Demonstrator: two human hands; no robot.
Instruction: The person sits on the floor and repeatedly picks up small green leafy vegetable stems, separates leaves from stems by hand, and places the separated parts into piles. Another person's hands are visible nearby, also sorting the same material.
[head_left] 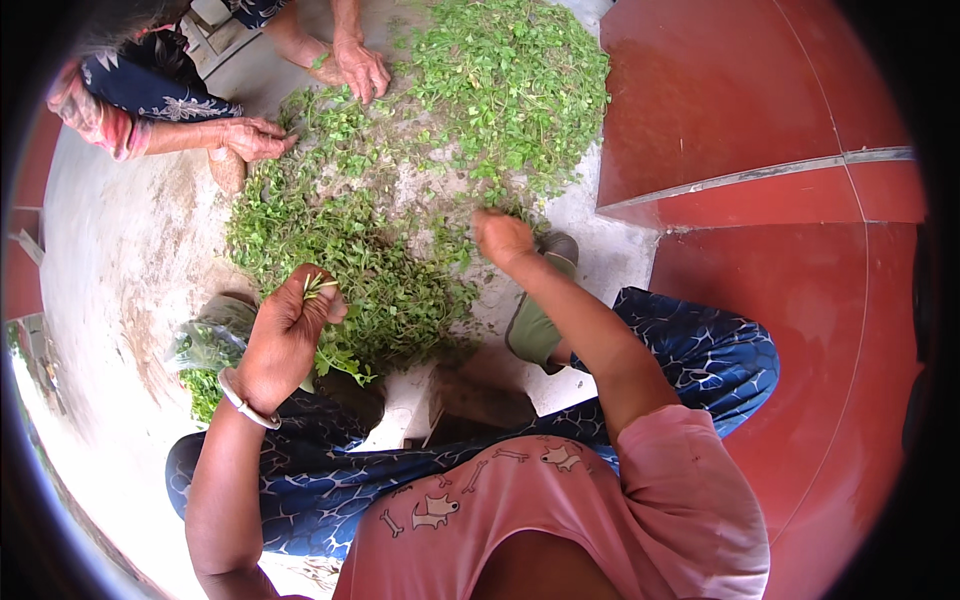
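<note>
My left hand (pixel 296 318) is closed around a small bunch of leafy green stems (pixel 340 360). Their pale cut ends poke out above the thumb, and leaves hang below the fist. Under and beyond it lies a loose heap of leafy greens (pixel 370 270) on the ground. Over on the right, my right hand (pixel 503 238) is by the heap's edge, slightly blurred, with its fingers curled together; whatever they might hold is hidden. A larger, brighter mound of greens (pixel 510 90) spreads farther away.
Across from me, another person's two hands (pixel 362 72) reach to the far edge of the greens. A clear plastic bag with greens (pixel 205 358) is beside my left leg. My green shoe (pixel 540 315) rests near the heap. Red tiled steps (pixel 740 190) rise at the right.
</note>
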